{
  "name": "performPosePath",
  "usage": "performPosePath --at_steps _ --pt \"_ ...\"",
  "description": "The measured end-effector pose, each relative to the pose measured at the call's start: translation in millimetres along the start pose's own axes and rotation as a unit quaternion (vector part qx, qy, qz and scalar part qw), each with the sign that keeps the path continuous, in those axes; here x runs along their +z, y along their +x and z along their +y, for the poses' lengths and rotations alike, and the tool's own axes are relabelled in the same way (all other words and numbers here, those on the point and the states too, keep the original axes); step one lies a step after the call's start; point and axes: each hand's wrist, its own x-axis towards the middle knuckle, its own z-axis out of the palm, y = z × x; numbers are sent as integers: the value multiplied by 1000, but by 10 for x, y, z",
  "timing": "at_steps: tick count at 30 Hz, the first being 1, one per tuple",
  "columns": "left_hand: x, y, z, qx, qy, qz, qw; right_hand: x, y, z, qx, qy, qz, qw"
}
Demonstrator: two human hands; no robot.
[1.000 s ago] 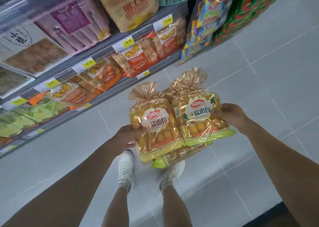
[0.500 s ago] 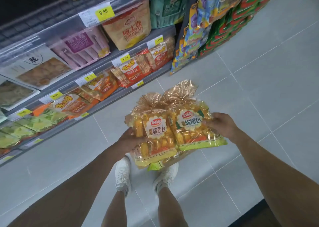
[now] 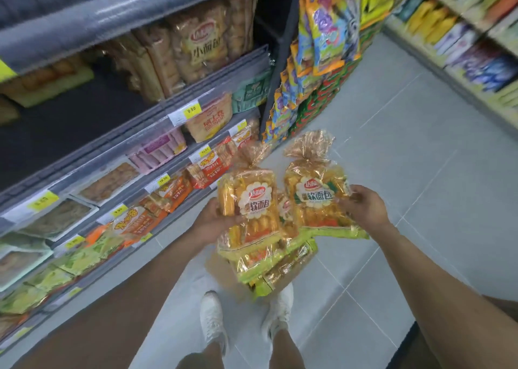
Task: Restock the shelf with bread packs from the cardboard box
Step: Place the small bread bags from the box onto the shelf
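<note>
Lower centre of frame: bread packs held above tiled floor (image 3: pixel 420 172).
Left hand (image 3: pixel 214 220) grips left pack (image 3: pixel 253 200) at its left edge, thumb on front, fingers hidden beneath.
Right hand (image 3: pixel 364 207) curled round right edge of right pack (image 3: pixel 315 195), thumb on top.
These 2 packs lie side by side, tied tops toward upper frame.
Lower packs (image 3: pixel 276 267) stacked under them, count unclear.
Shelf (image 3: pixel 157 116) fills left half of frame, stocked, with yellow price tags (image 3: pixel 191 110).
White shoes (image 3: pixel 214 321) at bottom centre.
</note>
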Motion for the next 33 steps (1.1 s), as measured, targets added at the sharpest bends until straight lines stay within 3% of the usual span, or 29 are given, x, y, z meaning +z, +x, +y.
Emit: performPosePath --at_steps 6,11,22,26,33 --pt "-462 -512 484 83 36 5 996 -258 -632 -568 -33 11 88 996" --pt "-826 -1016 643 133 38 35 990 -506 -1163 -1070 -67 21 98 993" --pt "-1378 -2581 367 202 -11 186 961 -605 -2138 -1721 -188 48 69 979" --pt "-1596 -3117 58 208 -44 255 943 -425 -2398 -1805 -219 67 13 973" --pt "-1887 -3825 -351 225 -83 290 927 -115 -2998 -2070 -301 43 -27 952"
